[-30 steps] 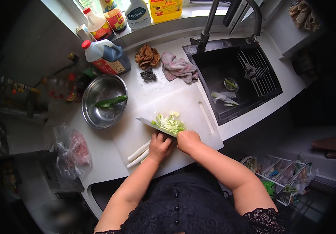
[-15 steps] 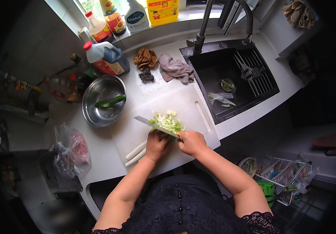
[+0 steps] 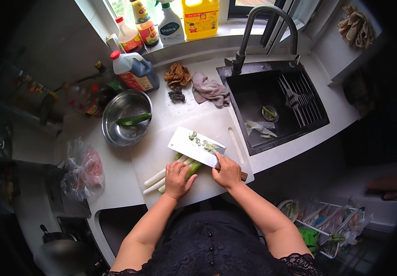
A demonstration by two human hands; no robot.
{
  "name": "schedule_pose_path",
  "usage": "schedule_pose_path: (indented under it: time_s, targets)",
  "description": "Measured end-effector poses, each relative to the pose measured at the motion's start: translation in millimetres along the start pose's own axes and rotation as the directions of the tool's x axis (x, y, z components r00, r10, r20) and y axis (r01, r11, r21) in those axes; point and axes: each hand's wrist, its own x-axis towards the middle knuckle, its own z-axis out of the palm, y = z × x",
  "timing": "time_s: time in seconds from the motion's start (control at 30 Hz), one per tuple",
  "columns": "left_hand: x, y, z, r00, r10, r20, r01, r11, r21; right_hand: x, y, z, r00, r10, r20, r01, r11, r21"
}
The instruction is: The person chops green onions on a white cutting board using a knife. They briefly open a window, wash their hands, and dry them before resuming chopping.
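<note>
Scallions (image 3: 155, 177) are laid across the cutting board's (image 3: 212, 120) near left part, covered partly by the left hand (image 3: 177, 180), palm down, unclenched, thumb spread. The cleaver (image 3: 185, 151), blade face up and dotted with slices, is gripped by the closed right hand (image 3: 229, 171) at the board's near right. Beyond the board's left side, a cucumber (image 3: 135, 119) is held in a steel bowl (image 3: 115, 110).

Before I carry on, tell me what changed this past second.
The knife, seen nearly edge-on before, has turned so its broad face shows, with green slices on it. The left hand, tucked close behind the knife earlier, now lies more spread over the stalks. The right hand still grips the knife; the cucumber stays in the bowl.
</note>
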Motion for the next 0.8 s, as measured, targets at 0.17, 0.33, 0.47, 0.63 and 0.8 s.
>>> schedule_pose_path:
  time_s: [0.17, 0.33, 0.47, 0.63, 0.8]
  targets:
    - [-5.8, 7.6, 5.0, 0.997, -0.066, -0.026, 0.068, 0.997, 0.044, -1.0, 13.3, 12.1, 0.996, 0.040, 0.077, -0.036, 0.998, -0.060]
    - [-11.6, 11.0, 14.4, 0.990, -0.133, -0.038, 0.136, 0.989, 0.063, -6.8, 14.3, 15.8, 0.994, 0.006, 0.108, 0.000, 0.998, -0.061]
    - [-8.7, 9.3, 15.6, 0.990, -0.137, -0.045, 0.140, 0.987, 0.077, -7.9, 12.5, 10.0, 0.994, -0.049, 0.102, 0.063, 0.987, -0.145]
    - [0.1, 18.7, 7.6, 0.992, -0.093, -0.082, 0.094, 0.996, 0.011, -9.7, 4.3, -1.4, 0.994, -0.100, 0.035, 0.104, 0.985, -0.137]
    - [32.6, 40.8, 2.2, 0.981, 0.005, -0.192, -0.024, 0.995, -0.096, -11.0, -13.2, -20.5, 0.977, -0.167, -0.131, 0.169, 0.986, 0.005]
